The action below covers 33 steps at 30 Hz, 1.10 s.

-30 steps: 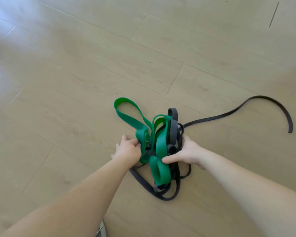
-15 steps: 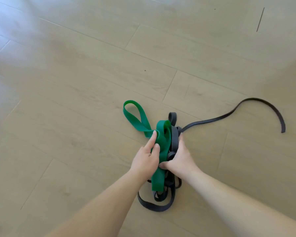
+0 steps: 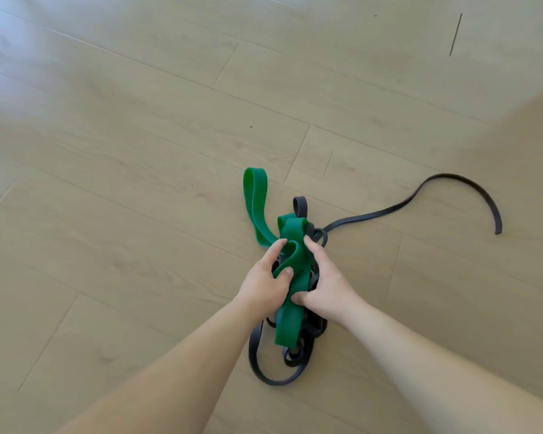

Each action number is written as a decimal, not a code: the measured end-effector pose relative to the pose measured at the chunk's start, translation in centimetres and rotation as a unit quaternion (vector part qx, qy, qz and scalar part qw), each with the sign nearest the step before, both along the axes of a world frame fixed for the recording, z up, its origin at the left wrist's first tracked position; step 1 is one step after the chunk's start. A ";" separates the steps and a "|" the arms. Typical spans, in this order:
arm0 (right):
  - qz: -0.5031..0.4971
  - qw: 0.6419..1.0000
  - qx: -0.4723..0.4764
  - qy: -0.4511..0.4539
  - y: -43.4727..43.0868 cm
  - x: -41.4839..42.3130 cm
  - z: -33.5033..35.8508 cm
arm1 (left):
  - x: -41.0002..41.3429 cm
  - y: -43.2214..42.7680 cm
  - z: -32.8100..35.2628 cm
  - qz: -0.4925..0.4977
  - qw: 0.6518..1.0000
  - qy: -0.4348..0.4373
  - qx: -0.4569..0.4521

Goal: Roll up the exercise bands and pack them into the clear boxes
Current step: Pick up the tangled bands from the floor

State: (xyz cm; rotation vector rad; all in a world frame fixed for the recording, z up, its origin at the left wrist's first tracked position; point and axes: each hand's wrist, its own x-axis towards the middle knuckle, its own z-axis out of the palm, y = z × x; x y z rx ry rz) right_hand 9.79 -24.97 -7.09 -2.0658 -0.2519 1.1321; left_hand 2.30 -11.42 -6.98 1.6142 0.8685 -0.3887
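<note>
One green band point(image 3: 287, 324), lengthwise near-to-far

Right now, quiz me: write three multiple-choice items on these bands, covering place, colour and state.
1. The bands lie: A in a box; B on a table; C on the wooden floor.
2. The left hand and right hand both grip: A the green band; B a red band; C a yellow band.
3. The long tail of the dark band is: A rolled tight; B trailing loose; C boxed.
Key: C, planks show beneath them; A, green shows between the fingers; B, it curves away unrolled.
</note>
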 end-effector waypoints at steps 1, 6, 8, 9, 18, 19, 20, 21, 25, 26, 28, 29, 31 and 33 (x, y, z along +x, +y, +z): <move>0.006 1.000 0.001 -0.003 0.2 0.0 0.2 | 0.1 -0.2 0.3 0.009 1.000 -0.008 -0.002; 0.028 0.998 -0.001 -0.056 0.5 2.4 3.8 | 2.5 -0.7 3.7 0.021 0.997 -0.074 -0.004; 0.027 0.997 0.004 -0.076 0.5 4.2 6.9 | 3.9 -0.4 6.1 0.030 0.994 -0.106 -0.009; 0.024 0.996 0.009 -0.084 0.4 5.1 8.5 | 4.6 -0.3 7.6 0.032 0.992 -0.122 -0.012; -0.044 0.989 0.051 -0.133 -4.7 8.4 32.4 | 9.4 -4.2 31.8 -0.025 0.980 -0.197 -0.022; -0.051 0.988 0.047 -0.138 -5.9 8.6 36.1 | 9.9 -5.2 35.4 -0.035 0.979 -0.200 -0.022; -0.057 0.987 0.041 -0.144 -7.1 8.8 39.8 | 10.4 -6.2 39.1 -0.044 0.978 -0.202 -0.024; -0.062 0.986 0.037 -0.149 -8.5 9.1 43.6 | 11.0 -7.4 42.8 -0.056 0.977 -0.205 -0.027; -0.093 0.983 0.024 -0.155 -15.5 10.2 59.4 | 13.8 -13.3 58.5 -0.113 0.971 -0.206 -0.053; -0.103 0.982 0.021 -0.157 -17.5 10.6 63.2 | 14.6 -15.0 62.2 -0.125 0.968 -0.209 -0.055; -0.132 0.977 0.019 -0.164 -21.7 11.5 70.4 | 16.3 -18.7 69.5 -0.157 0.962 -0.217 -0.058; -0.149 0.974 0.022 -0.168 -23.8 12.0 73.8 | 17.1 -20.7 72.9 -0.176 0.956 -0.225 -0.059; -0.176 0.966 0.022 -0.187 -28.1 13.0 80.1 | 18.8 -24.8 79.1 -0.210 0.945 -0.243 -0.062; -0.194 0.958 0.006 -0.210 -32.1 14.0 85.2 | 20.7 -28.7 84.0 -0.232 0.935 -0.256 -0.074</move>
